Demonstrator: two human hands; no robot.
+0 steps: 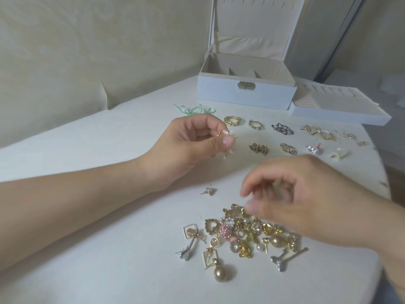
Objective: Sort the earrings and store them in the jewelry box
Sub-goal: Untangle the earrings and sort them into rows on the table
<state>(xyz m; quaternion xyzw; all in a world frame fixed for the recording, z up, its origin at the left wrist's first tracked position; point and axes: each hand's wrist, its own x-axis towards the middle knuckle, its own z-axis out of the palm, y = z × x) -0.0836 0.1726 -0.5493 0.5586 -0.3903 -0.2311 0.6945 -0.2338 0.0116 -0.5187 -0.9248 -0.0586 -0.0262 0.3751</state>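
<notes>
The left hand [192,148] pinches a small gold earring [221,133] between thumb and fingertips, raised above the white bench [87,249]. The right hand [295,198], blurred, hovers with fingers loosely curled over the unsorted pile of earrings [243,233]; whether it holds anything cannot be told. Sorted pairs [285,137] lie in rows just before the open jewelry box [246,93], its removed tray [337,108] beside it.

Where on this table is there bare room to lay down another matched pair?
Bare cloth lies left of the green ribbon bow and the left hand, out to the table edge. A smaller patch sits between the lone stud and the unsorted pile. The sorted rows before the jewelry box are crowded.
</notes>
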